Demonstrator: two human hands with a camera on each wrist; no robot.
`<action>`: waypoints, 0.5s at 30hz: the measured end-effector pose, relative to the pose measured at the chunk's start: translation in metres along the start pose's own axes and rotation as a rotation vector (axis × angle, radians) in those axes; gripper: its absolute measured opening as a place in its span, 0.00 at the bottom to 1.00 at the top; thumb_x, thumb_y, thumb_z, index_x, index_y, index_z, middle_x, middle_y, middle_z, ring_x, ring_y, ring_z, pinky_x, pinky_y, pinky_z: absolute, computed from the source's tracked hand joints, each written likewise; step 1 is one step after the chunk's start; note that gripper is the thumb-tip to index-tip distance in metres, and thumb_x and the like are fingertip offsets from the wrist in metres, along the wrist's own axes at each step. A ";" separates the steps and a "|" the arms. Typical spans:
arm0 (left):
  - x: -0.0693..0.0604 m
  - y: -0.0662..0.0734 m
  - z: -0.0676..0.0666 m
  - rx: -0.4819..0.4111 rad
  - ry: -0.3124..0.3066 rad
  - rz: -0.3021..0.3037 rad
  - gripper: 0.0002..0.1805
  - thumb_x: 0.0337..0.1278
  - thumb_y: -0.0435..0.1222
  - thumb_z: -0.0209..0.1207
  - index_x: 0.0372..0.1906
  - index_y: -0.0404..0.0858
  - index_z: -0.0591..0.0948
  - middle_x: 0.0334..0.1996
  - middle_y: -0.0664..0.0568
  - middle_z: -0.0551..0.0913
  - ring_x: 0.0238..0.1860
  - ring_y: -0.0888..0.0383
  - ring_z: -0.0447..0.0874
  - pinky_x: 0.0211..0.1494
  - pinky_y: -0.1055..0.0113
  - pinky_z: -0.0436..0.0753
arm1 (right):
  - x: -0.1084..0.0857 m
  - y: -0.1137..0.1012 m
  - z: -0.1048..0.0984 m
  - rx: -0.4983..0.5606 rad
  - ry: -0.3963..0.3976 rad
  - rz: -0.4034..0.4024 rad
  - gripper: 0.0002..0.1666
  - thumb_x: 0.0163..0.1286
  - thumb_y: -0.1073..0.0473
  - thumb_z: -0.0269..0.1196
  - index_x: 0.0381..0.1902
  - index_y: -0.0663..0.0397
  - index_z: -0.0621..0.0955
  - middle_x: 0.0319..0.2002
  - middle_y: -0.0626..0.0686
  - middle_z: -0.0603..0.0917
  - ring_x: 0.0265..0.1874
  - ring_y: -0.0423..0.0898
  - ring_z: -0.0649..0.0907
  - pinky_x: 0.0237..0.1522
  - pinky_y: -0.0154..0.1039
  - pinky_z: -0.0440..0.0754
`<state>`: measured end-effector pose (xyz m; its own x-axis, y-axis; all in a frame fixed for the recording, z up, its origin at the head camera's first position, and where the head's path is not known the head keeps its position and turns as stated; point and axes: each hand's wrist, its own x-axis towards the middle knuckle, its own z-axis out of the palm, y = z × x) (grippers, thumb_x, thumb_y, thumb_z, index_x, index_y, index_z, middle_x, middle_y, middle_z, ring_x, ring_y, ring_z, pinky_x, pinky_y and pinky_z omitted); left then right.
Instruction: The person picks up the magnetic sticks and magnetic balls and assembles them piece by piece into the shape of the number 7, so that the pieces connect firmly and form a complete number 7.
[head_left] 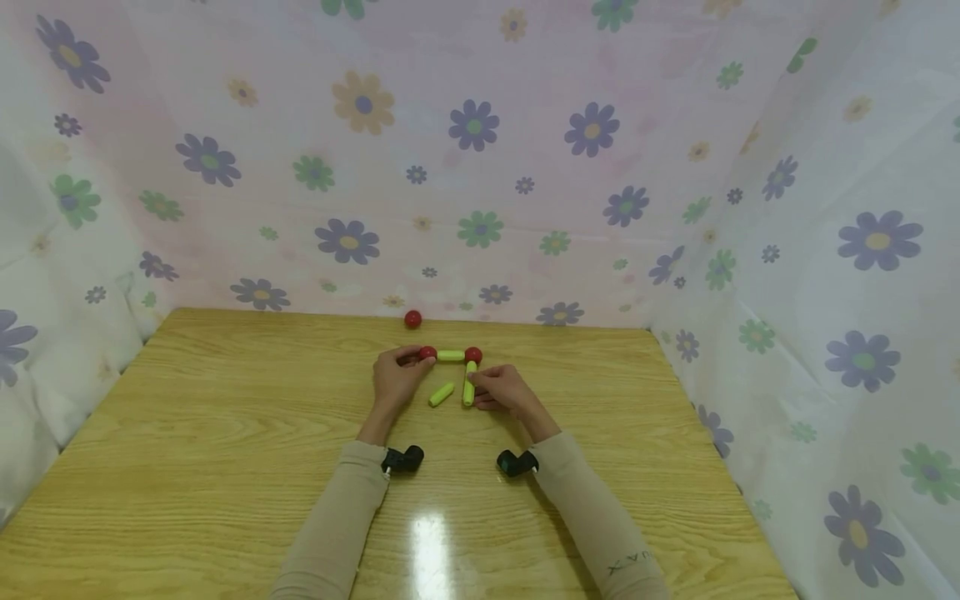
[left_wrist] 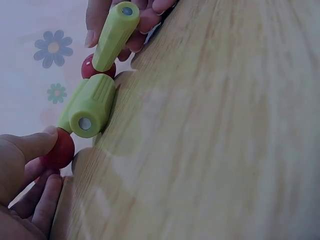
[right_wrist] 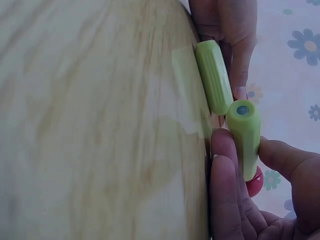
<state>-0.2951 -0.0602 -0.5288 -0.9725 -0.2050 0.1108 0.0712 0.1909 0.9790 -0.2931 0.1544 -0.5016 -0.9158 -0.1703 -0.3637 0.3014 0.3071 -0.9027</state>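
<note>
The left hand pinches a red ball between thumb and fingers. A green rod runs from that ball to a second red ball. From the second ball another green rod extends toward the person, and the right hand pinches it, thumb on one side and fingers on the other, as the right wrist view shows on the rod. A loose green rod lies slanted on the table between the hands; its round metal-tipped end faces the left wrist camera.
A further red ball sits at the table's back edge, near the flowered cloth that hangs behind and at both sides. The wooden table stretches out on either side of the arms, with a light reflection near the front.
</note>
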 end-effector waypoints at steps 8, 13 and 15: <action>0.001 -0.002 0.001 0.004 0.006 0.005 0.20 0.57 0.37 0.74 0.53 0.32 0.87 0.46 0.38 0.88 0.47 0.46 0.87 0.52 0.53 0.86 | 0.004 0.001 -0.001 -0.037 0.014 -0.041 0.23 0.75 0.49 0.64 0.52 0.67 0.84 0.28 0.55 0.86 0.20 0.40 0.85 0.26 0.32 0.85; 0.001 -0.001 0.001 0.001 0.014 0.012 0.21 0.56 0.37 0.74 0.53 0.31 0.87 0.46 0.37 0.87 0.47 0.45 0.87 0.52 0.54 0.86 | 0.006 0.001 -0.001 -0.036 0.028 -0.064 0.22 0.76 0.50 0.63 0.49 0.66 0.85 0.25 0.54 0.86 0.19 0.40 0.84 0.25 0.32 0.85; 0.001 -0.001 0.001 0.004 0.016 0.013 0.21 0.55 0.37 0.74 0.53 0.31 0.87 0.46 0.37 0.88 0.46 0.45 0.87 0.51 0.55 0.86 | 0.007 0.002 0.000 -0.043 0.039 -0.075 0.22 0.76 0.50 0.63 0.48 0.66 0.85 0.25 0.55 0.85 0.18 0.40 0.83 0.25 0.33 0.85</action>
<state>-0.2964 -0.0592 -0.5298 -0.9678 -0.2179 0.1260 0.0828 0.1971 0.9769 -0.2985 0.1537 -0.5060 -0.9452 -0.1584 -0.2856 0.2208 0.3346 -0.9161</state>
